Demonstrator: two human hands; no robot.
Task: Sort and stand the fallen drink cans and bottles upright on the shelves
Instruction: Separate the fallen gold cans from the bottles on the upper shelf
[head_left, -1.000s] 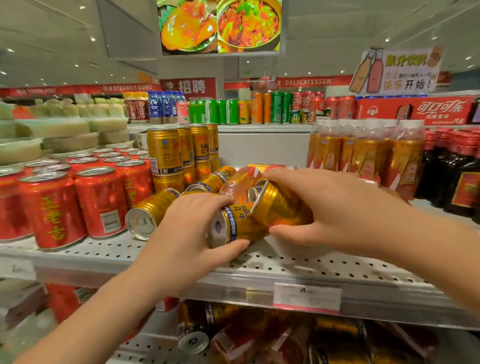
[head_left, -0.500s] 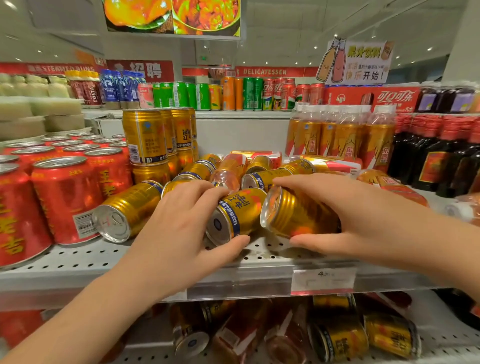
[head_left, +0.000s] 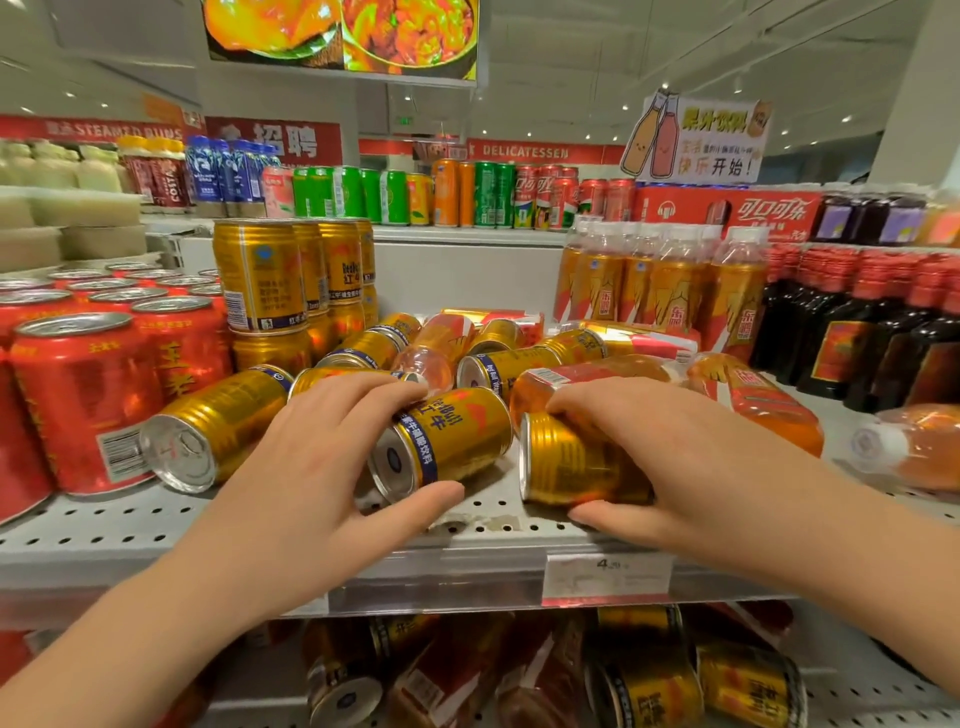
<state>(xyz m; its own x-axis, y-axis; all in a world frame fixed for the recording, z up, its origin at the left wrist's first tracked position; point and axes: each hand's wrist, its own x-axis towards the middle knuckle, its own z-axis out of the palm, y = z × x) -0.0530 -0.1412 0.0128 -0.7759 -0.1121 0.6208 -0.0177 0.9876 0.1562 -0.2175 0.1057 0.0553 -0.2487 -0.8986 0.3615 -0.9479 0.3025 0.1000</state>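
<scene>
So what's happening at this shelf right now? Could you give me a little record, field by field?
Place: shop shelf of drinks
Left hand: grips banded can, lying on its side
Right hand: grips plain can, also on its side
Fallen: gold can at left, bottles at right, more behind
Upright: red cans, stacked cans, bottle row
Below: lower cans, fallen too

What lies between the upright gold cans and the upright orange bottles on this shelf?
A jumble of fallen gold cans and orange bottles lying on their sides, shown in the head view.
</scene>
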